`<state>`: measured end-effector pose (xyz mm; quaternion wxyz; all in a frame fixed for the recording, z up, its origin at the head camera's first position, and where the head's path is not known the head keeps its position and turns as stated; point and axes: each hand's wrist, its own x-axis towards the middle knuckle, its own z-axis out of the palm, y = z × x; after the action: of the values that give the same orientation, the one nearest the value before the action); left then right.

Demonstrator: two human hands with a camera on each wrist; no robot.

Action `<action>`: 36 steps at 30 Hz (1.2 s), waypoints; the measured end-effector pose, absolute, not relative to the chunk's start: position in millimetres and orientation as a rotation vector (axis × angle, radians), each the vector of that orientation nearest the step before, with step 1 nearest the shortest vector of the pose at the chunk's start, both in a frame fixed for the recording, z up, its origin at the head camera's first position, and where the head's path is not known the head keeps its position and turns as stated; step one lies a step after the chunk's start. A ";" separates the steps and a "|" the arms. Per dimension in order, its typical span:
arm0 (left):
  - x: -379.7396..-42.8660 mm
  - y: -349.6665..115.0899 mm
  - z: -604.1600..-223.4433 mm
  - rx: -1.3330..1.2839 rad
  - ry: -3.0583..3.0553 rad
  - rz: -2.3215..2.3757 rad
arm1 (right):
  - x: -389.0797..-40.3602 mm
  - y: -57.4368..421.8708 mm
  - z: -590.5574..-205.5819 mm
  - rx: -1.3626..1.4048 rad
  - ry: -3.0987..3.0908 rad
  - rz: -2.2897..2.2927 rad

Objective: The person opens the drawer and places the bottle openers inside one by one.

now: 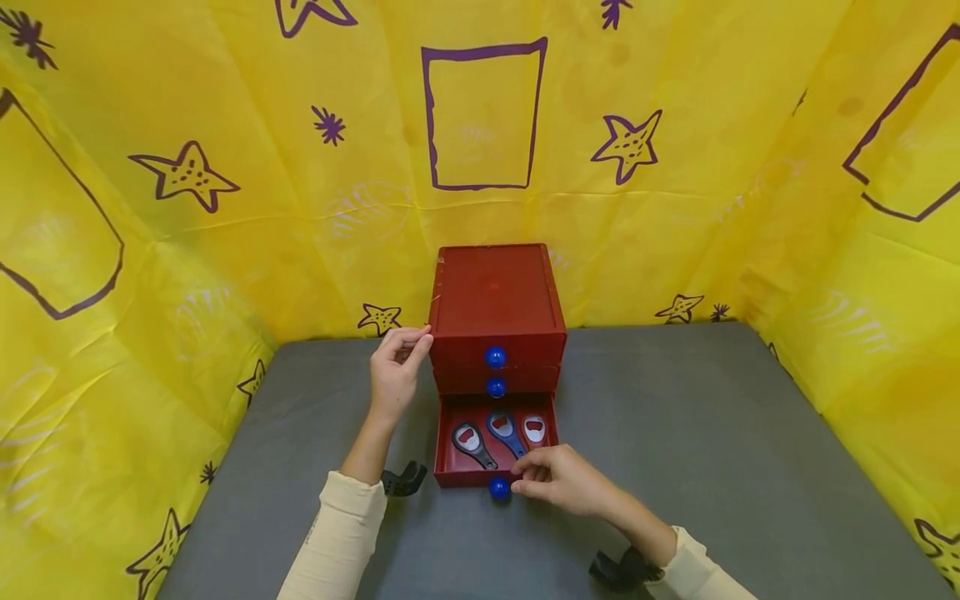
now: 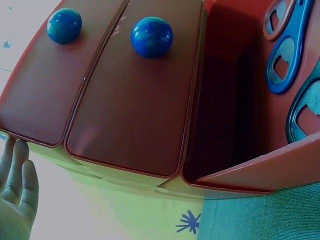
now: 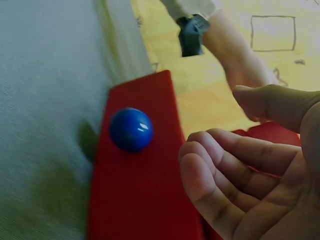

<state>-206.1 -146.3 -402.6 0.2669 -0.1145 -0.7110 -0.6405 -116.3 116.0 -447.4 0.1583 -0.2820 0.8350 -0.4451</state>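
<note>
A red drawer cabinet (image 1: 497, 292) stands at the back of the grey table, with its bottom drawer (image 1: 463, 480) pulled out. Inside lie three bottle openers: a black one (image 1: 472, 443), a blue one (image 1: 505, 432) and a reddish one (image 1: 534, 431) partly covered by the right hand. My left hand (image 1: 393, 375) touches the cabinet's upper left front edge with extended fingers; the left wrist view shows its fingertips (image 2: 20, 147) at the side. Beside the drawer's blue knob (image 1: 499, 489), my right hand (image 1: 562, 482) hovers with loosely bent fingers. Its palm (image 3: 270, 215) holds nothing in the right wrist view.
Two upper drawers, each with a blue knob (image 1: 496, 357), are closed. Yellow cloth (image 1: 480, 217) with purple drawings surrounds the table (image 1: 675, 417) at the back and sides. Black wrist-worn devices (image 1: 405, 479) sit near both wrists.
</note>
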 end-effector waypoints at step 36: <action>-206.9 -146.8 -405.2 -0.308 -1.945 -1.688 | -93.0 80.5 -511.6 -0.147 1.995 -1.686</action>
<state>-206.9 -146.8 -405.2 0.2706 -0.1142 -0.7218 -0.6267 -93.0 80.5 -511.6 0.2597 -0.0544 0.7363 -0.6225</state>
